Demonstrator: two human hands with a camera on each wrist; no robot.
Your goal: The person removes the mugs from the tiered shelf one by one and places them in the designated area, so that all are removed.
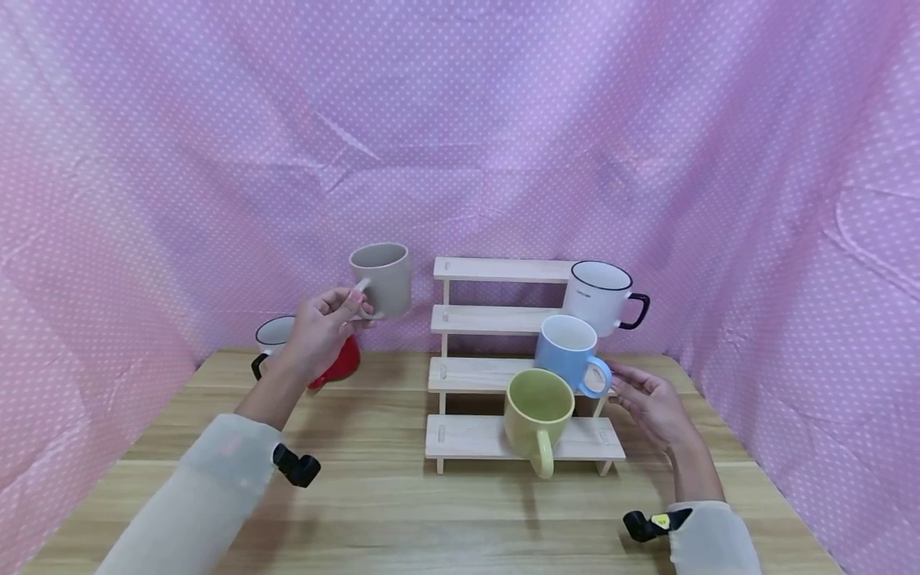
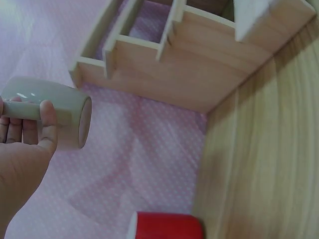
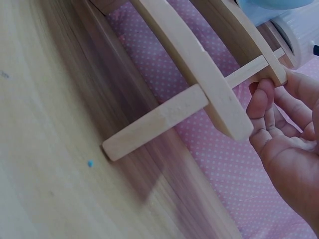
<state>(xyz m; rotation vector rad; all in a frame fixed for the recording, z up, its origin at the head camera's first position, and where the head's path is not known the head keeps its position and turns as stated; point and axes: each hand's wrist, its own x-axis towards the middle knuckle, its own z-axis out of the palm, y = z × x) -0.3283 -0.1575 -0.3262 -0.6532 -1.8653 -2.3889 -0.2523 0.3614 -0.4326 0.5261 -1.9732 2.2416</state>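
By its handle, my left hand grips a grey mug, held in the air to the left of the wooden tiered rack. In the left wrist view the mug appears sideways, thumb against the handle. At the rack's right side, my right hand pinches the end of a shelf board, just below the blue mug. A green mug stands on the lowest tier, its handle toward me. Higher up on the right is a white mug with black rim and handle.
Behind my left hand are a red mug, partly hidden, and another white mug with a black rim. Everything stands on a wood-grain table. A pink dotted cloth hangs behind and at both sides.
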